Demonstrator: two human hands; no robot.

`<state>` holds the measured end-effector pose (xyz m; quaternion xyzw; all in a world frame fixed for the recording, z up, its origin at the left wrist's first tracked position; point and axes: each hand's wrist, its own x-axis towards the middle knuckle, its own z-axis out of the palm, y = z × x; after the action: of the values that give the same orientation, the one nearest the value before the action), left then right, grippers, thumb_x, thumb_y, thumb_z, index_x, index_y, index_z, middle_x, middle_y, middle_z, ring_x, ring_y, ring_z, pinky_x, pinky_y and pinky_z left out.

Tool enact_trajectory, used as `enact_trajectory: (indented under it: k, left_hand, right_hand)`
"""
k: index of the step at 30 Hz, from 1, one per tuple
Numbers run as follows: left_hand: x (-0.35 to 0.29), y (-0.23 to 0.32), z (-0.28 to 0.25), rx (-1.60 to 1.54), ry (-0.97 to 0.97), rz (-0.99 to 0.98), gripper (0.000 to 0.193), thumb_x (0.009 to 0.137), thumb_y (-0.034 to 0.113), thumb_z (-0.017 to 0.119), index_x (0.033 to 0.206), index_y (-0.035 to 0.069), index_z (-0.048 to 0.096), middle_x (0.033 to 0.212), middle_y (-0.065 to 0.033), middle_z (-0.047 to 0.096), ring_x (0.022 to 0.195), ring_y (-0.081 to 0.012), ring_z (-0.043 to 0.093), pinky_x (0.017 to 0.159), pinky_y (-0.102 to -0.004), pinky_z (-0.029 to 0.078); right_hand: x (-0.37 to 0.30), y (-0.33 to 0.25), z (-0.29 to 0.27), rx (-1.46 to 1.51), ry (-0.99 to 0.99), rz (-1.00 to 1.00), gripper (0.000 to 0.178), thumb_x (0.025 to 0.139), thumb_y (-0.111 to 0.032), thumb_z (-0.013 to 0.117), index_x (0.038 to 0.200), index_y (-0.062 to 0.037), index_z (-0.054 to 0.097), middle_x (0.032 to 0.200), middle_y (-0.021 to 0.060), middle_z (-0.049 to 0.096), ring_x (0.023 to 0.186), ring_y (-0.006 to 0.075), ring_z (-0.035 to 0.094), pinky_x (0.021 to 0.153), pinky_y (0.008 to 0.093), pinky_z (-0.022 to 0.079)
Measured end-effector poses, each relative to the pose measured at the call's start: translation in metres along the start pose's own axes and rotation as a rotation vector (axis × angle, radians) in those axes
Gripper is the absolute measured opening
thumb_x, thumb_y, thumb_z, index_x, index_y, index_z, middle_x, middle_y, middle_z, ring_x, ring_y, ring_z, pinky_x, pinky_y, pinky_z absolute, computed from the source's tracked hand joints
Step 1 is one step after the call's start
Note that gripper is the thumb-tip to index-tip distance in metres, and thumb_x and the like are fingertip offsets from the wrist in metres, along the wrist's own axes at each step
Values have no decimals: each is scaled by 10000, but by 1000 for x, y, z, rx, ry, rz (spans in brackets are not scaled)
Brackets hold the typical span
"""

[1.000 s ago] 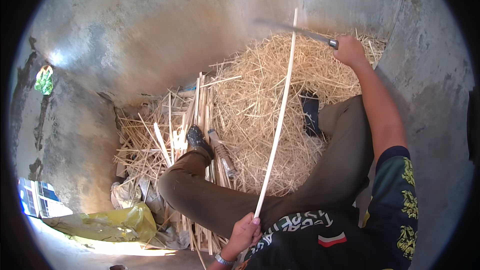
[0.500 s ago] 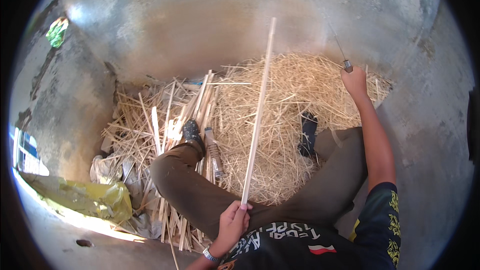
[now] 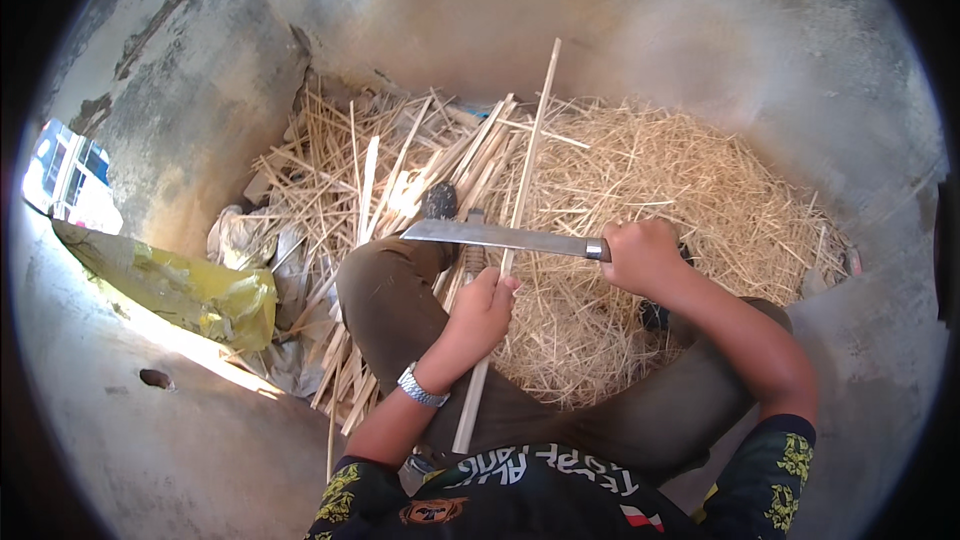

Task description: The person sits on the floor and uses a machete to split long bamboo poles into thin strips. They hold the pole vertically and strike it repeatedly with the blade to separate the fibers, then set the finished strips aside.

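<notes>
A long pale strip of split bamboo or wood (image 3: pixel 533 155) slants up and away from my lap. My left hand (image 3: pixel 482 312) is closed round it below its middle, and its lower end shows past my wrist. In my right hand (image 3: pixel 642 258) is the handle of a machete (image 3: pixel 510 237). The long straight blade points left and lies across the strip just beyond my left fingers. Whether its edge touches the strip I cannot tell. Behind the blade, partly covered by it, a second tool with a brown wrapped part (image 3: pixel 474 260) lies near my left foot.
Thin shavings (image 3: pixel 680 170) pile up across the middle and right of the floor. Several cut strips (image 3: pixel 480 155) lie beyond my left leg. A yellow plastic sheet (image 3: pixel 215 300) sags at the left by an opening. Concrete walls (image 3: pixel 600 20) stand around me.
My right hand has swung the machete from the upper right down to the strip. My left hand now grips farther up the strip. The view has shifted.
</notes>
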<state>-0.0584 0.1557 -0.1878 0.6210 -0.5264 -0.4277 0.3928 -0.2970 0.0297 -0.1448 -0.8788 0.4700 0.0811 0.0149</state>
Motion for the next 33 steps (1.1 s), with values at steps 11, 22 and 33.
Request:
enact_trajectory:
  k: [11, 22, 33]
  left_hand:
    - [-1, 0, 6, 29, 171, -1, 339, 1085, 264, 520, 878, 8, 602, 588, -40, 550, 490, -116, 525, 474, -294, 411]
    - [-2, -3, -3, 108, 248, 76, 304, 1080, 231, 540, 870, 21, 607, 599, 31, 511, 525, -27, 467, 483, -235, 385]
    - [-14, 0, 3, 44, 136, 32, 325, 1082, 267, 550, 888, 13, 611, 604, 48, 496, 525, -16, 443, 476, -218, 356]
  right_hand:
    - [18, 12, 13, 98, 128, -91, 141, 856, -210, 643, 868, -82, 702, 625, 49, 612, 547, 204, 647, 507, 382, 550]
    - [19, 13, 12, 57, 361, -169, 104, 764, -187, 687, 766, -89, 652, 602, 114, 627, 548, 304, 646, 558, 434, 541]
    - [18, 38, 26, 69, 351, -139, 134, 787, -212, 689, 780, -87, 642, 606, 104, 620, 527, 291, 623, 549, 431, 538]
